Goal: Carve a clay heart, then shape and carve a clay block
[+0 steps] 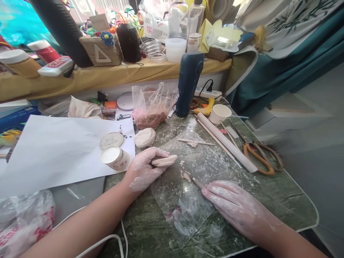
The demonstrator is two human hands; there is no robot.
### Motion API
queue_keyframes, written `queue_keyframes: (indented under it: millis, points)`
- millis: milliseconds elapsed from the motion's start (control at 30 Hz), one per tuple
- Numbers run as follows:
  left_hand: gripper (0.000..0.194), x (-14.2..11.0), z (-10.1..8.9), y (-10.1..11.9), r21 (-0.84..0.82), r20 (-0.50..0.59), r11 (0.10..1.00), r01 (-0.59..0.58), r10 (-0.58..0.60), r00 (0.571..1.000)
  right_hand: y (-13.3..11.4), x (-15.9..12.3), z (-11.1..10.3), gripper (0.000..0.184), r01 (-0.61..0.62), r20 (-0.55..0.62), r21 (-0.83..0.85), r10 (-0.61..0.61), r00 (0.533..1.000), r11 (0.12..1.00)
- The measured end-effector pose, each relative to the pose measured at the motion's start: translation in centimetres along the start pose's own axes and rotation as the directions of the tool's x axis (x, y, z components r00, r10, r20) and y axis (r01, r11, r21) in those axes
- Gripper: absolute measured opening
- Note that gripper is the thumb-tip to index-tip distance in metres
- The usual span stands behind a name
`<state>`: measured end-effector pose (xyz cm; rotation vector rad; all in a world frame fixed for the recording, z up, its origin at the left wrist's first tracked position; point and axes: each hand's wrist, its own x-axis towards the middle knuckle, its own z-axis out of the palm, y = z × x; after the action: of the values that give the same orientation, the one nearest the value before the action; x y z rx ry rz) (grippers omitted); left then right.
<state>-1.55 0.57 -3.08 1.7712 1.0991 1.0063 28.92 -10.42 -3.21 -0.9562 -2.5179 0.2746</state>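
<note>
A flat, pale clay disc (168,161) is pinched between the thumb and fingers of my left hand (142,168), tilted edge-on above the table. My right hand (236,202), dusted white, grips a thin sculpting tool (197,183); most of the tool is hidden under the fingers. Its tip touches small clay scraps (185,175) on a transparent sheet (185,222). Just beyond my left hand rests a rounded clay lump (145,137). A round piece marked with a star (111,140) lies on white paper (67,150), behind a paper cup (122,159) of white stuff.
A rolling rod (228,143), a pointed stick (196,142), scissors (260,157), another paper cup (220,114) and a yellow glue gun (206,106) lie to the right. At the back stand a dark blue bottle (188,86) and a plastic bag (152,107). A white cable (107,238) crosses the front.
</note>
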Motion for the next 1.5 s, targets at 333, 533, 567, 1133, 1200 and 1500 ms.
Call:
queue_keyframes:
  millis: [333,533,567,1133,1200,1500]
  points:
    - [0.014,0.0,-0.1,0.5,0.017,-0.002,1.0,0.026,-0.026,1.0,0.5,-0.7,-0.2,0.064,-0.095,-0.093,0.09,0.103,0.99,0.991]
    - [0.015,0.0,0.0,0.7,-0.017,-0.008,1.0,0.016,-0.016,1.0,0.2,-0.3,0.3,0.06,-0.103,-0.08,0.172,0.119,0.99,0.98]
    - [0.014,0.0,0.0,0.6,-0.004,-0.008,1.0,0.014,-0.014,1.0,0.2,-0.5,0.3,0.061,-0.1,-0.07,0.173,0.113,0.991,0.98]
    - [0.014,0.0,-0.1,0.2,0.021,0.003,1.0,0.008,-0.008,1.0,-1.1,3.7,-0.6,0.039,-0.521,0.421,0.839,0.795,0.437,-0.158]
    - [0.014,0.0,0.0,0.3,0.018,0.005,1.0,0.009,-0.009,1.0,-1.0,3.7,-0.8,0.041,-0.582,0.438,0.804,0.787,0.433,-0.127]
    - [0.01,0.0,-0.1,0.0,0.037,0.015,0.999,-0.023,0.023,1.0,-1.1,2.9,-0.8,0.031,-0.337,0.353,0.915,0.842,0.409,-0.221]
